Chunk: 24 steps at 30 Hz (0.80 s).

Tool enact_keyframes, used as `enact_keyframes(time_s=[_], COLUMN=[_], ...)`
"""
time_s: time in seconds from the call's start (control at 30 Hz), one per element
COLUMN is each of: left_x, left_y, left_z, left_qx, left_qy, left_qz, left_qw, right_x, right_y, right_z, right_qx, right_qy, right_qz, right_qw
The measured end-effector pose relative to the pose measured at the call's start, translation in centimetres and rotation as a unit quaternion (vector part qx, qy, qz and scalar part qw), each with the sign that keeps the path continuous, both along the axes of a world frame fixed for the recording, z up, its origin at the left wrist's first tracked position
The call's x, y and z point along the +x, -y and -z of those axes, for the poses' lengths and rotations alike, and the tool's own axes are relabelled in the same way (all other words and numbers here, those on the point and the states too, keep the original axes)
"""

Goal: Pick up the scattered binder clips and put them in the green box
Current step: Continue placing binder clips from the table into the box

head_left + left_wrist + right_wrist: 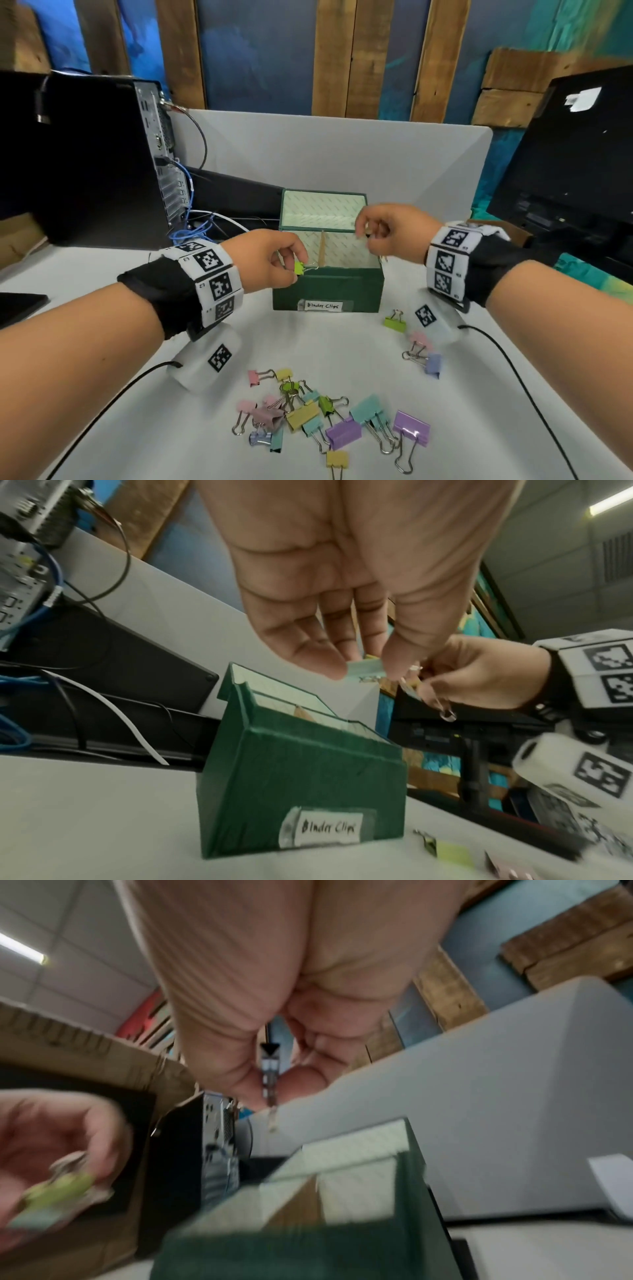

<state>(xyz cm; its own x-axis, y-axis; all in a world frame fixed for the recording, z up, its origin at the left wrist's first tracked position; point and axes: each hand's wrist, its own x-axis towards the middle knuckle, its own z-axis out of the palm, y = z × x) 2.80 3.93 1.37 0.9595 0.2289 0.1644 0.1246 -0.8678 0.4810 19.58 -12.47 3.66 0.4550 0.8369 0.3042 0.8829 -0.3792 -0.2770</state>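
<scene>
Over the open green box (pixel 327 291), at its front-left rim, a lime binder clip (pixel 300 268) is pinched between thumb and fingers of the left hand (pixel 270 262). In the left wrist view a pale clip body also shows at those fingertips, so more than 1 clip may be held; this cannot be settled. Over the box's right compartment, the right hand (pixel 387 236) is curled round another binder clip (pixel 270 1074), dark-bodied, with a wire handle hanging below the fingers.

Step judged in hand: release of both loads into the box. It is best done with each hand carried fully inside the rim line before the fingers are relaxed; the lime clip sits right at the front wall and could be dropped outside it. A low release is advised, so that the clips do not bounce off the cardboard divider (pixel 322 251).

Orientation: the lime clip's long axis is held roughly level, body toward the palm, wire handles pointing right, toward the box interior. The right-hand clip's axis is judged near vertical, handle downward.

About 20 clips are left on the white table (pixel 342 346), most in a heap (pixel 329 419) nearest the person.
</scene>
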Motion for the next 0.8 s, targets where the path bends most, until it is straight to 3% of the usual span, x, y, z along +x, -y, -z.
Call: enact_keyframes(time_s=[0.1, 0.23, 0.33, 0.5, 0.8], left_x=[0.7, 2.2, 3.7, 6.9, 11.0], left_y=[-0.1, -0.1, 0.0, 0.1, 1.3], left_z=[-0.4, -0.7, -0.8, -0.6, 0.3], left_qx=[-0.019, -0.031, -0.038, -0.038, -0.012], left_qy=[0.032, 0.060, 0.063, 0.071, 0.041], left_qz=[-0.029, -0.065, -0.072, -0.083, -0.069], left_qw=[0.999, 0.996, 0.995, 0.993, 0.997], right_x=[1.2, 2.2, 2.4, 2.6, 1.5], right_y=[-2.2, -4.0, -3.4, -0.1, 5.3], right_z=[-0.4, 1.8, 3.0, 4.1, 5.4], right_qx=[0.059, 0.000, 0.023, 0.065, -0.157], right_qy=[0.016, -0.036, -0.099, -0.093, -0.048], right_qz=[0.019, 0.055, 0.050, 0.048, 0.070], right_qw=[0.998, 0.998, 0.994, 0.992, 0.984])
